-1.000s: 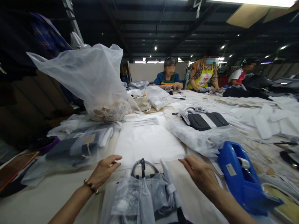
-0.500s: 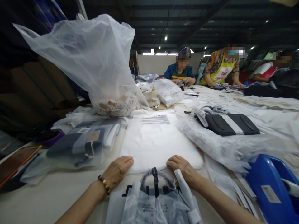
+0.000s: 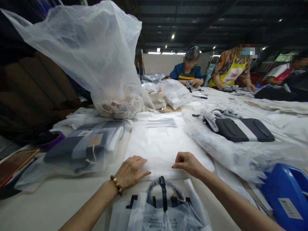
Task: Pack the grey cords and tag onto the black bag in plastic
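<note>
My left hand is over the near left part of a flat pile of white translucent plastic bags, thumb apart from the fingers and nothing in its grasp. On the right side of the pile, my right hand is closed, thumb and fingertips pressed together; whether they hold a bit of film I cannot make out. Printed text runs across the far end of the pile. Closest to me lies a handbag in clear plastic, its dark, wrapped handles pointing toward the pile between my forearms.
A plastic-wrapped dark bag lies left, near a purple tape roll. Behind it stands a large upright plastic sack. Right are a black case and a blue tape dispenser. Co-workers work across the table.
Both hands have moved up and inward over the pile. My left thumb has spread from the fingers, and my right fingers have gone from lying flat to a pinch. The view has shifted slightly.
</note>
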`<action>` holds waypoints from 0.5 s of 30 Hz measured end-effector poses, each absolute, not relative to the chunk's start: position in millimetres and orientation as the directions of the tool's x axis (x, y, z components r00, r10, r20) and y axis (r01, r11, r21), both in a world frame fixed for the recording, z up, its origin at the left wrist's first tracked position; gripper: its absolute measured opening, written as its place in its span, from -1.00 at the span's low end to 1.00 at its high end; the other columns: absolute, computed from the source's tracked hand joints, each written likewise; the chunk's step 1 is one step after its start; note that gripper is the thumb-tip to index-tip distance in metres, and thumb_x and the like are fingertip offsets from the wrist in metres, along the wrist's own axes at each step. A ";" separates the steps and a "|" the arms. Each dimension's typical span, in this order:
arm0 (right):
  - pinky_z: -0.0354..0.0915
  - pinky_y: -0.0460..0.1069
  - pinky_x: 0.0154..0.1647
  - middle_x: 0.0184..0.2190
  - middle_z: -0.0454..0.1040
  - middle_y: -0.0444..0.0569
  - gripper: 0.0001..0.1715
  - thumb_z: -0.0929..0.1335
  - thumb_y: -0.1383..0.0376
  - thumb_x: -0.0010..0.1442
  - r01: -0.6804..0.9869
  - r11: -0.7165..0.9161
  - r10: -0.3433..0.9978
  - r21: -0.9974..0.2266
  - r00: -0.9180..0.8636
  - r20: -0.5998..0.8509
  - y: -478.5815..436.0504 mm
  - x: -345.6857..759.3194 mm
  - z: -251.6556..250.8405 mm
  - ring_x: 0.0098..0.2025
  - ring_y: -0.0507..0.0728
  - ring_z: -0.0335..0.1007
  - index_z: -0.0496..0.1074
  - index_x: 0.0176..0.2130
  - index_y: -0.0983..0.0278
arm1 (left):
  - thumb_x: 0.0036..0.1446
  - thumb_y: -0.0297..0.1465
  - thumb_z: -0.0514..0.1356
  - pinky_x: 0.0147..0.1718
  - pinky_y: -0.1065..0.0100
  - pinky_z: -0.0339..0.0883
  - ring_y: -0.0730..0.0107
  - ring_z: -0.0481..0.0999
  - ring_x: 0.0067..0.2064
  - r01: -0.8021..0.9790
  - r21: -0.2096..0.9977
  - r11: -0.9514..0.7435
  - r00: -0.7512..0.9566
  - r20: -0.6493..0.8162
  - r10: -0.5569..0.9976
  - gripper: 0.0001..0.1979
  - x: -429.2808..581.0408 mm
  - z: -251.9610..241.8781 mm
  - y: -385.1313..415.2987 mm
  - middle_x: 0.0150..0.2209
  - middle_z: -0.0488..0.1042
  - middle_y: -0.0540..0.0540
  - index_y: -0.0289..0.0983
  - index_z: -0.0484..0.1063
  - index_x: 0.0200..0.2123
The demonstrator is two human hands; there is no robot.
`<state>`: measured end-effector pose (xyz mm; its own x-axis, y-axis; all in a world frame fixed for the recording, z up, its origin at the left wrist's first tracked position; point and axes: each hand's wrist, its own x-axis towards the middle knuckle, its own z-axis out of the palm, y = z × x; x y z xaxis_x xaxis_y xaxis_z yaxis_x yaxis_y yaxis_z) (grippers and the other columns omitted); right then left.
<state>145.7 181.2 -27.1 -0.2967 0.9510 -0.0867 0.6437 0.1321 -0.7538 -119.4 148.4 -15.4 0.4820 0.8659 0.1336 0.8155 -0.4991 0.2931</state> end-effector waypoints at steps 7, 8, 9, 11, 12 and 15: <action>0.02 -0.11 -0.55 -0.69 0.21 -0.28 -0.69 0.45 0.26 -0.17 0.606 0.062 0.973 -0.793 -0.213 -0.087 185.8 138.0 -21.0 -0.57 -0.04 0.09 0.23 -0.64 0.27 | 0.10 -0.17 0.19 -0.14 0.16 0.35 0.16 0.50 -0.18 0.805 0.308 -0.507 0.490 0.138 0.861 -0.66 -84.5 -2.1 167.3 -0.24 0.53 -0.16 -0.31 0.47 -0.19; 0.01 -0.11 -0.55 -0.69 0.21 -0.27 -0.69 0.45 0.26 -0.17 0.606 0.065 0.974 -0.792 -0.212 -0.083 185.7 136.3 -18.9 -0.57 -0.04 0.09 0.23 -0.64 0.26 | 0.11 -0.17 0.18 -0.15 0.17 0.36 0.17 0.50 -0.19 0.803 0.304 -0.512 0.497 0.133 0.858 -0.67 -78.8 0.4 170.2 -0.26 0.53 -0.16 -0.31 0.48 -0.21; 0.01 -0.11 -0.55 -0.69 0.21 -0.27 -0.68 0.45 0.26 -0.17 0.607 0.068 0.974 -0.792 -0.212 -0.079 185.5 134.6 -17.0 -0.57 -0.04 0.09 0.23 -0.64 0.26 | 0.12 -0.18 0.17 -0.17 0.18 0.36 0.16 0.50 -0.20 0.800 0.298 -0.520 0.507 0.126 0.852 -0.68 -73.1 2.7 173.1 -0.29 0.53 -0.16 -0.32 0.49 -0.24; 0.01 -0.10 -0.54 -0.69 0.21 -0.27 -0.68 0.45 0.25 -0.16 0.609 0.076 0.975 -0.790 -0.211 -0.069 185.5 131.8 -13.9 -0.57 -0.04 0.09 0.22 -0.64 0.26 | 0.13 -0.23 0.17 -0.21 0.18 0.37 0.13 0.51 -0.23 0.791 0.279 -0.545 0.538 0.108 0.836 -0.72 -62.2 6.4 178.3 -0.32 0.53 -0.18 -0.34 0.50 -0.29; 0.00 -0.10 -0.54 -0.69 0.21 -0.27 -0.68 0.45 0.26 -0.15 0.610 0.079 0.975 -0.789 -0.212 -0.066 185.7 130.9 -12.6 -0.57 -0.04 0.09 0.22 -0.64 0.26 | 0.13 -0.26 0.17 -0.24 0.19 0.37 0.12 0.51 -0.24 0.785 0.270 -0.558 0.554 0.098 0.827 -0.74 -57.4 7.7 180.6 -0.34 0.53 -0.19 -0.35 0.51 -0.32; 0.00 -0.10 -0.54 -0.69 0.20 -0.27 -0.68 0.44 0.28 -0.14 0.613 0.089 0.974 -0.785 -0.217 -0.059 186.8 130.0 -9.6 -0.57 -0.04 0.07 0.21 -0.64 0.25 | 0.14 -0.37 0.14 -0.33 0.19 0.38 0.08 0.52 -0.30 0.762 0.243 -0.601 0.606 0.062 0.793 -0.79 -44.6 9.9 186.4 -0.36 0.53 -0.24 -0.39 0.51 -0.41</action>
